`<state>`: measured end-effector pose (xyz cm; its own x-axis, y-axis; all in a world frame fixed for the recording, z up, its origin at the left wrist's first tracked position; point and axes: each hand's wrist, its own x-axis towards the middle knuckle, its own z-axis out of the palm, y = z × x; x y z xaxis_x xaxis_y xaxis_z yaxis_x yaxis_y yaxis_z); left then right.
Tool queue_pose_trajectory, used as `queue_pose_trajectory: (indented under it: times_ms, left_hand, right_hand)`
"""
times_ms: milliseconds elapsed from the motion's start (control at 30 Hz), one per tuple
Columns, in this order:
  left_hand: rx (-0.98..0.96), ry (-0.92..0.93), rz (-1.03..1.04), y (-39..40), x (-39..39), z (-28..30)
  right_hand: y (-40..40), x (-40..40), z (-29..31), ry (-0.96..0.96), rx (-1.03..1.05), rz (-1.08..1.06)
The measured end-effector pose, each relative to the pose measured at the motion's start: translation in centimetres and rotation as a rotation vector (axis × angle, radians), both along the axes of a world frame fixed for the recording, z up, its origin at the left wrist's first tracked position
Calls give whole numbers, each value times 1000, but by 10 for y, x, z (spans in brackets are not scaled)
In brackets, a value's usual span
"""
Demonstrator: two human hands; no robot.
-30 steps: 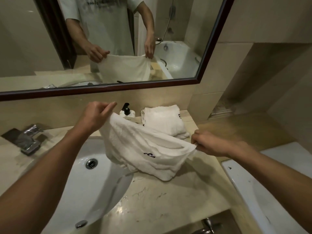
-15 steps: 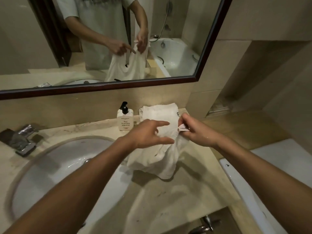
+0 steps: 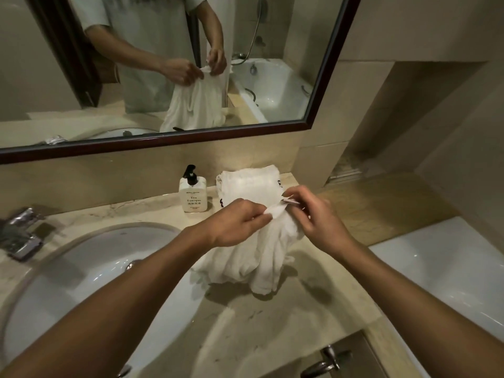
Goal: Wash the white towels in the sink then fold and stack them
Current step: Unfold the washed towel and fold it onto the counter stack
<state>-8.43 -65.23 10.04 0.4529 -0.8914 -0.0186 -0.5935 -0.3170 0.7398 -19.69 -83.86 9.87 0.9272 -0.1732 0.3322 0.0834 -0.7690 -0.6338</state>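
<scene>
Both hands pinch the top edge of a white towel (image 3: 251, 257), holding it up above the desk (image 3: 286, 323). Left hand (image 3: 237, 225) has its grip closed on the edge between thumb and fingertips; right hand (image 3: 316, 219) has its grip closed on the same edge just beside it, with a small tag showing between the fingers. Below the hands the towel hangs bunched in loose folds, its lower end resting on the marble desk just right of the sink (image 3: 90, 290). A tap (image 3: 21, 236) stands at the sink's left edge. Behind the hands, a stack of folded towels (image 3: 248, 184) sits on the desk against the wall, with a soap bottle (image 3: 192, 193) just to its left. Farther back, a dark-framed mirror (image 3: 321, 77) reflects the person holding the towel and a bathtub behind them
</scene>
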Motion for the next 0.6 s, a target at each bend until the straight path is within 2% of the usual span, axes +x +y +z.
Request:
queue_pose_trajectory:
  times_ms: [167, 267, 367, 500, 600]
  left_hand:
    - [-161, 190, 138, 3, -3, -1]
    - [-251, 289, 246, 2, -4, -1]
    - [-287, 319, 239, 3, -2, 6]
    - [-337, 401, 238, 3, 2, 15]
    - [-368, 506, 212, 3, 2, 17]
  right_hand:
    - [18, 2, -23, -297, -75, -243]
    - [30, 3, -28, -380, 18, -331]
    - [32, 4, -25, -384, 56, -333]
    - [26, 7, -14, -368, -164, -231]
    - [26, 13, -8, -246, -79, -129]
